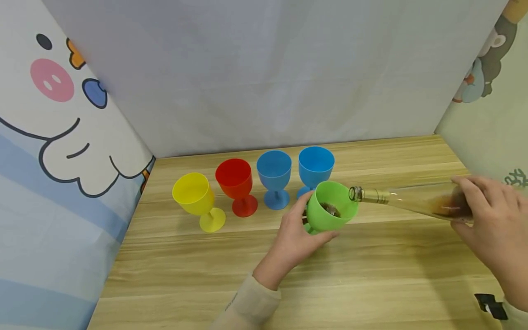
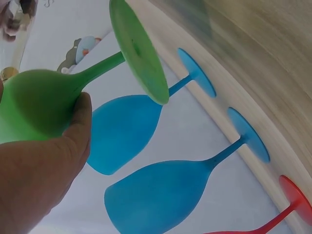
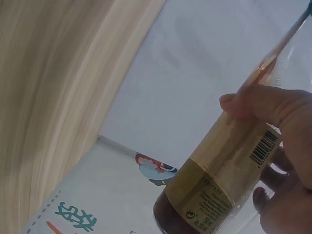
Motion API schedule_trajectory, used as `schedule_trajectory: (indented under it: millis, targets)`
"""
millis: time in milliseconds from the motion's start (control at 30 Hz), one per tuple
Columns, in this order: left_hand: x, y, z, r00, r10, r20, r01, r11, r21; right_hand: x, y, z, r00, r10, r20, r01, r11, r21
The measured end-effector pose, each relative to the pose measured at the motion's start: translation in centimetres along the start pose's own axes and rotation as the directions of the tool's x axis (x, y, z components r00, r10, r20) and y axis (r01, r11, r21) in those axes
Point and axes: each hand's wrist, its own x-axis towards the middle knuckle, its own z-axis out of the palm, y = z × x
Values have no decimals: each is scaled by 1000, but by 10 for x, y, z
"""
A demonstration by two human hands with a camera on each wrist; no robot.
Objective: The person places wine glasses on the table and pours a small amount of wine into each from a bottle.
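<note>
My left hand [image 1: 290, 238] grips the bowl of a green goblet [image 1: 321, 221], its thumb and fingers on either side. Dark liquid [image 1: 331, 210] shows in the bottom of the bowl. In the left wrist view, the goblet's round foot [image 2: 136, 48] hangs tilted, off the table. A clear glass bottle [image 1: 420, 200] lies nearly level in my right hand [image 1: 495, 215], with its mouth at the goblet's right rim. Brownish liquid shows toward the bottle's base. In the right wrist view, fingers and thumb wrap the bottle over its labelled side [image 3: 209, 195].
Behind and left of the green goblet stand a yellow goblet [image 1: 194, 197], a red goblet [image 1: 234, 181] and two blue goblets [image 1: 274, 174], upright on the wooden table [image 1: 185, 284]. A small black item [image 1: 491, 306] is by the right sleeve. Pale fabric walls [image 1: 272, 73] enclose the table.
</note>
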Motion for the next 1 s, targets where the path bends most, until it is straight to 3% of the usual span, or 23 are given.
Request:
schedule_trajectory:
  millis: [233, 500, 800, 1000]
  targets:
    - [1, 0, 2, 998, 12, -56, -14, 999, -42, -9, -1, 5, 996, 85, 0, -85, 996, 37]
    - [4, 1, 5, 998, -13, -53, 9, 997, -78, -10, -3, 8, 983, 176, 54, -180, 982, 66]
    - [11, 0, 15, 998, -54, -30, 51, 994, -92, -11, -8, 4, 943, 300, 141, -317, 940, 122]
    - [16, 1, 22, 998, -55, -32, 53, 997, -65, -13, -7, 9, 953, 286, 100, -297, 946, 126]
